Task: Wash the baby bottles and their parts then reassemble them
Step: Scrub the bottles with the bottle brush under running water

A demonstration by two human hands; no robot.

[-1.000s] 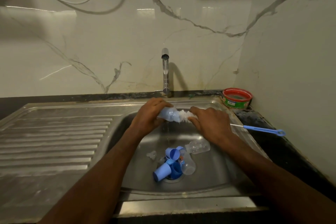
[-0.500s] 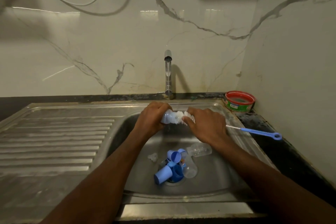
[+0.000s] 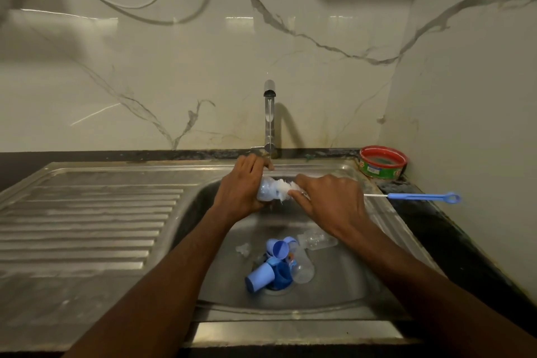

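Over the steel sink basin (image 3: 343,293), my left hand (image 3: 242,187) grips a small clear baby bottle (image 3: 266,190) lying sideways under the tap. My right hand (image 3: 331,200) grips the bottle brush, whose white bristles (image 3: 283,189) sit at the bottle's mouth and whose blue handle (image 3: 424,197) sticks out to the right over the counter. In the basin lie several parts: blue caps (image 3: 260,276), a blue ring (image 3: 282,273), a clear bottle (image 3: 303,266), a second clear bottle (image 3: 318,240) and a clear teat (image 3: 243,248).
The tap (image 3: 269,119) stands behind the basin with a thin stream running. A ribbed steel drainboard (image 3: 87,227) stretches left. A red and green tub (image 3: 383,161) sits in the back right corner on the dark counter (image 3: 453,235). Marble walls close the back and right.
The brush bristles have moved further into the bottle's mouth, and both hands sit a little closer together. The parts in the basin have not moved.
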